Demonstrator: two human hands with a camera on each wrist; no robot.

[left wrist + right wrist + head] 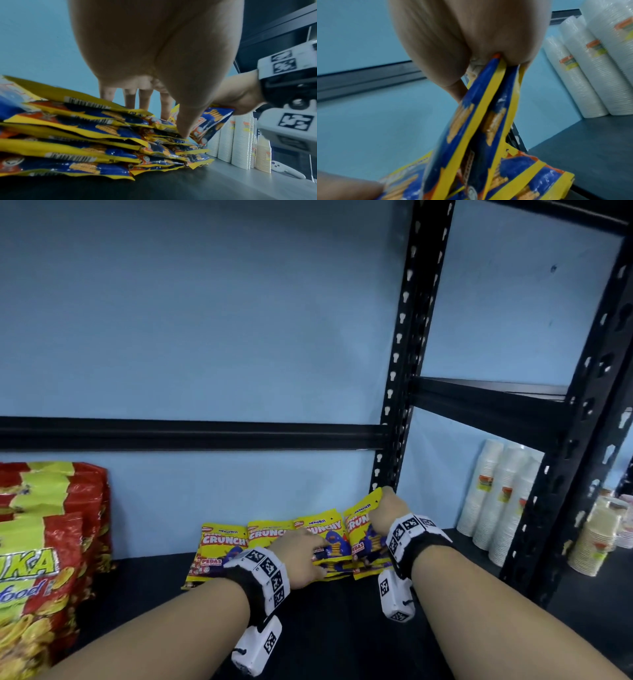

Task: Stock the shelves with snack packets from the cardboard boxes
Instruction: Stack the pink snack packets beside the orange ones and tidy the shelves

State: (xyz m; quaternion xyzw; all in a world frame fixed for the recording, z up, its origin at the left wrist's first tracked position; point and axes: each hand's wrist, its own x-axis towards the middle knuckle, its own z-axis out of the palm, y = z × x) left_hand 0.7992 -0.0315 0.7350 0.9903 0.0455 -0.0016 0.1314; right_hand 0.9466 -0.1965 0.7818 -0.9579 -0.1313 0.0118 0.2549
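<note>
1. Here, seen from the head camera: a dark shelf board (342, 628) inside a black metal rack (407, 364), against a pale blue wall (205, 320).
2. Lying near the back of the shelf, just left of the rack's upright: yellow and blue snack packets (219, 549), overlapping in a row and marked "CRUNCHY".
3. Left hand (301, 556): fingers straight, laid flat on top of the middle packets, thumb tip down on the pile, nothing gripped.
4. Right hand (387, 515): closed around the top edges of the held packets (479, 128), apparently two, at the right end of the row; these hang tilted from the fingers, lower ends touching the packets below.
5. At far left on the same shelf: large red and green snack bags (41, 559), standing stacked.
6. Beyond the upright, to the right: sleeves of white paper cups (496, 501), standing side by side, well apart from the packets.
</note>
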